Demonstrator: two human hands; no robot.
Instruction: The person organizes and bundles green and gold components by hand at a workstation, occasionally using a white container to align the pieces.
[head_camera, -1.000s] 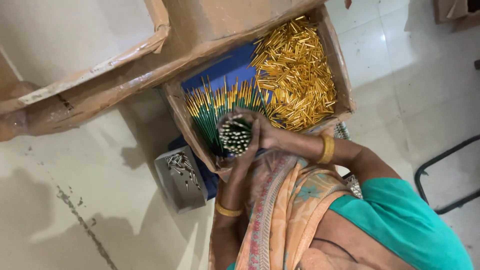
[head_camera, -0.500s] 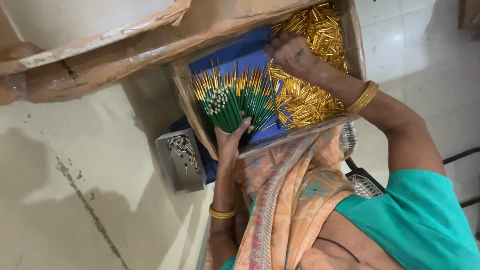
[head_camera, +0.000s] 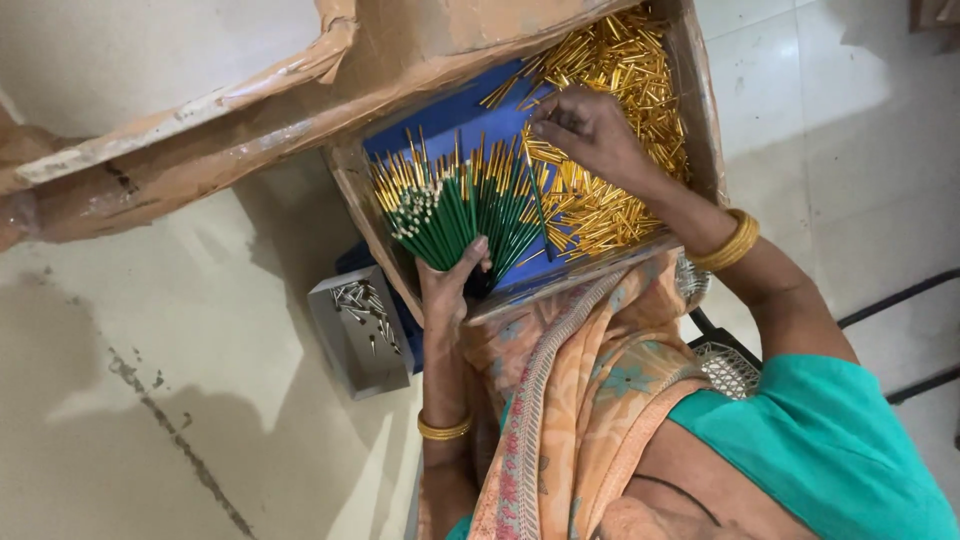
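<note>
The left hand (head_camera: 452, 285) has its fingers (head_camera: 474, 252) closed around the base of a fanned bundle of green sticks (head_camera: 455, 205) with gold tips, held over the near-left corner of the cardboard box (head_camera: 700, 120). The right hand (head_camera: 590, 130) reaches into the loose pile of gold tubes (head_camera: 620, 90) at the far-right side of the box; its fingers (head_camera: 553, 118) are pinched together at the pile, apparently on one thin piece, though what exactly they grip is too small to tell.

To do this well, I judge the left grip should stay firm low on the bundle so the fan does not slip or splay, with the tips kept level and facing the working hand. The right fingers should pick a single tube cleanly rather than several.

A blue lining (head_camera: 450, 115) shows under the parts. Beside the box, on the pale floor (head_camera: 150, 400), sits a small grey tray (head_camera: 345, 355) of little metal pieces
</note>
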